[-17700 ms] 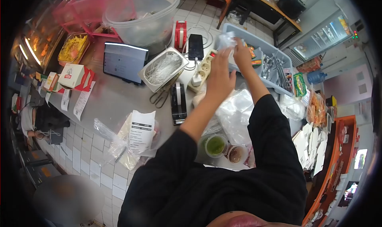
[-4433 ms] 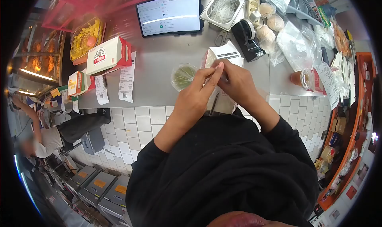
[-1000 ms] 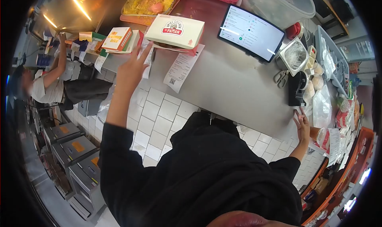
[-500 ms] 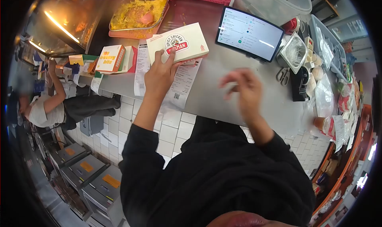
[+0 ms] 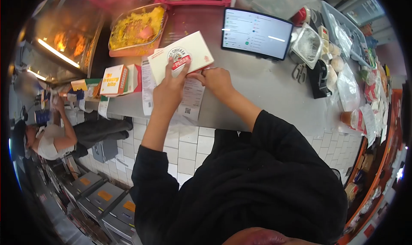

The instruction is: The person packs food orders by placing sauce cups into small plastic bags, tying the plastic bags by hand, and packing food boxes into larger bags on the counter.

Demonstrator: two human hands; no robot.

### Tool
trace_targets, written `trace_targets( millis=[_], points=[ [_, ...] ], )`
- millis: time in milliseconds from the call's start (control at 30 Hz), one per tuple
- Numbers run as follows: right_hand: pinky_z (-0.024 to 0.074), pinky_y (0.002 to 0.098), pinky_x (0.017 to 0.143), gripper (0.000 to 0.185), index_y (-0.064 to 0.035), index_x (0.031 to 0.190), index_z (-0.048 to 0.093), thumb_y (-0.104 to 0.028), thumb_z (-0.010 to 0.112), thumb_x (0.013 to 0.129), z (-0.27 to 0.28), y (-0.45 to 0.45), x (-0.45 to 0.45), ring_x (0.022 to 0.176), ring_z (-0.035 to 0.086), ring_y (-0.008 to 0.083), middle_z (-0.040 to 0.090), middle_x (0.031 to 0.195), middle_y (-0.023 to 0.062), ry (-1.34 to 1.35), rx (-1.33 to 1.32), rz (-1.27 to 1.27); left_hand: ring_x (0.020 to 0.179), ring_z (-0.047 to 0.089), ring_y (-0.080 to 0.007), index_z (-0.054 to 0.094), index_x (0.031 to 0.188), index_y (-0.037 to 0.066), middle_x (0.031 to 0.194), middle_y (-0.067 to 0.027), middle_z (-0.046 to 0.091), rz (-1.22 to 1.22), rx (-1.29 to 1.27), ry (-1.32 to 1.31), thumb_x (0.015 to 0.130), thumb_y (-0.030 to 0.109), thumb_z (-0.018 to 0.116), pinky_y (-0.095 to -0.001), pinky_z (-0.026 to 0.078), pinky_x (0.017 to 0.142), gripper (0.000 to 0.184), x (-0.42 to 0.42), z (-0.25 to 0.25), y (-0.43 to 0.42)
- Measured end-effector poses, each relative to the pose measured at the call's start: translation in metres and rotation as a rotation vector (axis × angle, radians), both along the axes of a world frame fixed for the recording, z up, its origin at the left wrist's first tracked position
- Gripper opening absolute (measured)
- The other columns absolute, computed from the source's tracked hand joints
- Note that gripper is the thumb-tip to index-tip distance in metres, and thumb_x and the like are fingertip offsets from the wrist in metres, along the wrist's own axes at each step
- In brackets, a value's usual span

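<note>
A white and red food box [image 5: 195, 45] sits tilted at an angle on the metal counter. My left hand [image 5: 168, 92] lies over its lid, with a finger and the thumb spread on the printed logo. At the box's near right edge is my right hand [image 5: 216, 82], its fingers curled and closed at the edge; the exact contact is partly hidden. Printed receipts [image 5: 194, 101] hang from under the box over the counter's front. Left of it stands an orange and white box [image 5: 113, 80].
A tablet [image 5: 257, 33] stands behind to the right, beside a metal container [image 5: 307, 45], scissors [image 5: 299, 73] and a black tape dispenser [image 5: 318, 79]. A yellow food tray [image 5: 137, 28] is at the back left. A co-worker [image 5: 53, 140] is at far left.
My right hand has come from the right side of the counter to the box. My left hand has come down onto the lid, and the box is turned from its earlier angle.
</note>
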State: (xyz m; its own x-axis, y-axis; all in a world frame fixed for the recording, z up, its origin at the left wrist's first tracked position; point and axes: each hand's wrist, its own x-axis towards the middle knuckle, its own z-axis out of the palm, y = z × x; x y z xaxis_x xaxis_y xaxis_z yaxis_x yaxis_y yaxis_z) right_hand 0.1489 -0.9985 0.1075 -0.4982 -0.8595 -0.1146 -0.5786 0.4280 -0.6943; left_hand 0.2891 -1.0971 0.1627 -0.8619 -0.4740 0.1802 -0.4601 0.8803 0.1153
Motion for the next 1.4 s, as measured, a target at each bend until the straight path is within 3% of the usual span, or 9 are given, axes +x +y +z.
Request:
trace_targets(
  millis=[267,400,500,567,800,1000,1133,1267,1400],
  points=[
    [0.0491,0.0337,0.058,0.020,-0.0089,0.092,0.060,-0.023,0.072,0.083,0.049,0.167,-0.116,0.066,0.065,0.0234,0.068,0.078,0.0074,0.324,-0.461,-0.576,0.129,0.043,-0.0339,0.051,0.134,0.032,0.145,-0.0158,0.036,-0.278,-0.096,-0.110,0.063,0.034,0.083,-0.0399,0.053,0.086,0.078,-0.027,0.061,-0.025],
    [0.0484,0.0351,0.063,0.034,-0.0102,0.096,0.063,-0.038,0.074,0.080,0.048,0.314,-0.207,0.077,0.063,0.0225,0.064,0.089,0.0106,0.754,-0.109,-0.727,0.133,0.038,-0.0364,0.046,0.137,0.038,0.147,-0.0178,0.034,-0.245,0.007,-0.200,0.061,0.030,0.085,-0.0420,0.049,0.094,0.086,-0.043,0.048,-0.045],
    [0.0463,0.0310,0.062,0.036,-0.0105,0.098,0.065,-0.042,0.072,0.082,0.012,0.378,-0.243,0.084,0.061,0.0198,0.063,0.101,0.0109,0.504,0.157,-0.630,0.130,0.040,-0.0393,0.042,0.140,0.042,0.143,-0.0213,0.038,-0.151,-0.019,-0.211,0.065,0.037,0.082,-0.0467,0.044,0.099,0.086,-0.045,0.035,-0.047],
    [0.0427,0.0263,0.064,0.034,-0.0102,0.100,0.066,-0.039,0.072,0.082,0.010,0.386,-0.249,0.087,0.057,0.0162,0.057,0.117,0.0079,-0.428,0.039,-0.810,0.129,0.042,-0.0390,0.043,0.139,0.042,0.142,-0.0209,0.039,-0.125,-0.033,-0.170,0.066,0.041,0.081,-0.0469,0.045,0.098,0.082,-0.050,0.031,-0.041],
    [0.0518,0.0298,0.074,0.020,-0.0058,0.091,0.063,-0.023,0.070,0.084,-0.018,0.451,-0.242,0.100,0.060,0.0169,0.052,0.128,0.0077,-0.738,-0.444,-0.539,0.126,0.043,-0.0393,0.049,0.136,0.040,0.140,-0.0198,0.040,-0.133,0.201,-0.167,0.069,0.046,0.077,-0.0496,0.045,0.097,0.072,-0.104,0.029,0.078],
    [0.0573,0.0290,0.065,0.010,-0.0034,0.092,0.063,-0.011,0.058,0.094,-0.031,0.448,-0.273,0.092,0.065,0.0144,0.065,0.108,0.0078,-0.044,-0.018,-0.733,0.135,0.034,-0.0425,0.044,0.140,0.036,0.148,-0.0236,0.028,-0.253,0.245,-0.173,0.074,0.043,0.074,-0.0428,0.055,0.082,0.073,-0.141,-0.023,0.206],
    [0.0573,0.0268,0.061,0.012,0.0002,0.102,0.062,-0.004,0.053,0.095,0.043,0.397,-0.255,0.089,0.066,0.0162,0.064,0.106,0.0104,0.252,-0.396,-0.777,0.129,0.045,-0.0311,0.046,0.138,0.023,0.145,-0.0170,0.039,-0.269,0.257,-0.040,0.081,0.037,0.067,-0.0379,0.058,0.073,0.062,-0.111,-0.019,0.211],
    [0.0588,0.0282,0.062,0.014,0.0064,0.107,0.054,-0.001,0.050,0.096,0.092,0.312,-0.204,0.094,0.066,0.0243,0.063,0.104,0.0195,0.187,-0.767,-0.587,0.082,0.066,-0.0288,0.056,0.115,0.012,0.101,-0.0085,0.064,-0.044,0.264,-0.228,0.078,0.014,0.065,-0.0407,0.052,0.061,0.038,0.002,-0.008,0.117],
    [0.0579,0.0285,0.058,0.015,0.0048,0.104,0.054,-0.006,0.046,0.099,0.107,0.204,-0.113,0.083,0.067,0.0235,0.064,0.097,0.0206,-0.252,-0.982,-0.267,0.089,0.066,-0.0273,0.056,0.126,0.021,0.125,-0.0025,0.059,0.377,0.121,-0.585,0.082,0.027,0.066,-0.0390,0.052,0.071,0.046,0.055,0.025,0.010]
  ],
)
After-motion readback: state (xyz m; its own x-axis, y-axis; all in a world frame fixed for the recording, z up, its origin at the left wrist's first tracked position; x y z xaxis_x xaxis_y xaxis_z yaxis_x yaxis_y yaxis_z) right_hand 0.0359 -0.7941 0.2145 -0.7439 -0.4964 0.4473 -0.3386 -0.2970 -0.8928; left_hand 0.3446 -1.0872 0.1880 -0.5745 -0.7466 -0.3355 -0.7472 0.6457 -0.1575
